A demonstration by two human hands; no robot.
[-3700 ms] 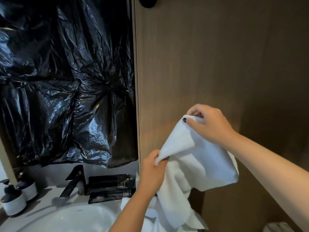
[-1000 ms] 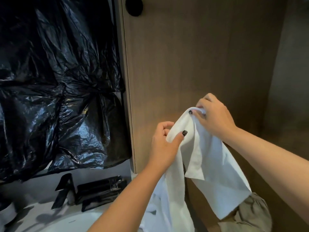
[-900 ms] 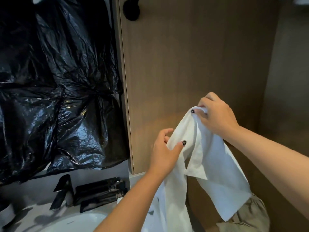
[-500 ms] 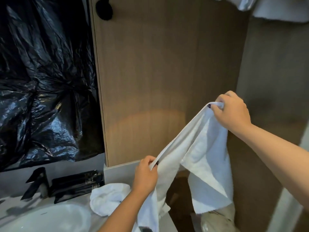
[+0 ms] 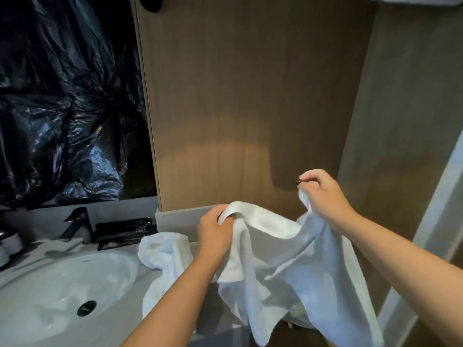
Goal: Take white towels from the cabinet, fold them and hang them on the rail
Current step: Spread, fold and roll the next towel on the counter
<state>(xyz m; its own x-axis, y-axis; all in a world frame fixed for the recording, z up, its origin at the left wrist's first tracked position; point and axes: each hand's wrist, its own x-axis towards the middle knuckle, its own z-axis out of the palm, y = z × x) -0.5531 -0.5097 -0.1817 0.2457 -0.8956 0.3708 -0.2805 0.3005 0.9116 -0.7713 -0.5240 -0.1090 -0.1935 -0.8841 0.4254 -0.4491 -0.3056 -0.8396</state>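
I hold a white towel [image 5: 298, 269] stretched between both hands in front of a wooden wall panel [image 5: 245, 101]. My left hand [image 5: 216, 232] grips its upper edge at the left, fingers curled over the hem. My right hand [image 5: 323, 194] pinches the other corner higher up at the right. The cloth sags between the hands and hangs down past the counter edge. A second white towel [image 5: 162, 251] lies bunched on the counter beside the sink. More white cloth [image 5: 416, 0] shows at the top right edge.
A white basin [image 5: 62, 294] with a dark drain sits at the lower left. Behind it stand a black tap [image 5: 77, 221] and a black tray [image 5: 125, 230]. Black plastic sheeting [image 5: 65, 101] covers the wall at left. A pale door frame [image 5: 431, 241] runs down the right side.
Both hands have come down with the towel. My left hand has shifted up along the edge toward my right hand's level, so the top edge now sags between them. The view tilted down.
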